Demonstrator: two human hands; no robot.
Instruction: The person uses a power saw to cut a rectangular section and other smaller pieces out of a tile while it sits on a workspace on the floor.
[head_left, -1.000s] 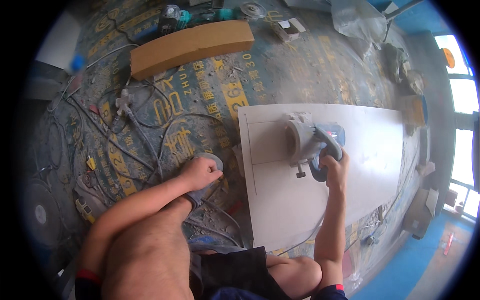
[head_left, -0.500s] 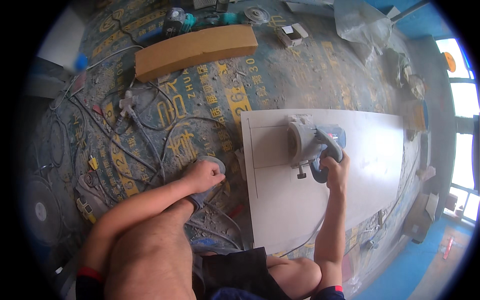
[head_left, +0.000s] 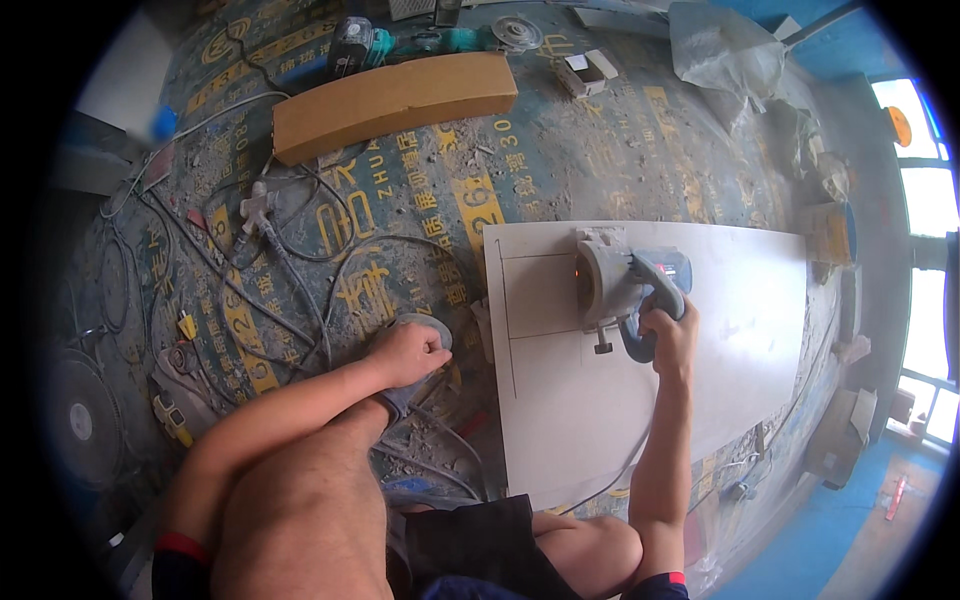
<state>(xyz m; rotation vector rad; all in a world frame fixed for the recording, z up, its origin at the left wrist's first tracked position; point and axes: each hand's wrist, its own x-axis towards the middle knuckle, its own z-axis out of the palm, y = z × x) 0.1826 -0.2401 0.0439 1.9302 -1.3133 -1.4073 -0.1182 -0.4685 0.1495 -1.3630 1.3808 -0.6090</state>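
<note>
Power tool [head_left: 604, 285] on a white panel [head_left: 585, 430]

Cables [head_left: 294, 285] tangle on the floor [head_left: 590, 160] at left. Next, the left hand [head_left: 408, 354] is curled into a fist; whether it holds anything, I cannot tell. Farther right, the right hand [head_left: 672, 335] grips the tool's handle [head_left: 634, 345].

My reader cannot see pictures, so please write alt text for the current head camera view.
A person's right hand holds a dusty power saw on a pale slab marked with thin lines. The left hand, loosely closed, is off the slab, to its left. A long cardboard box and tangled cables lie on the printed floor covering.
</note>
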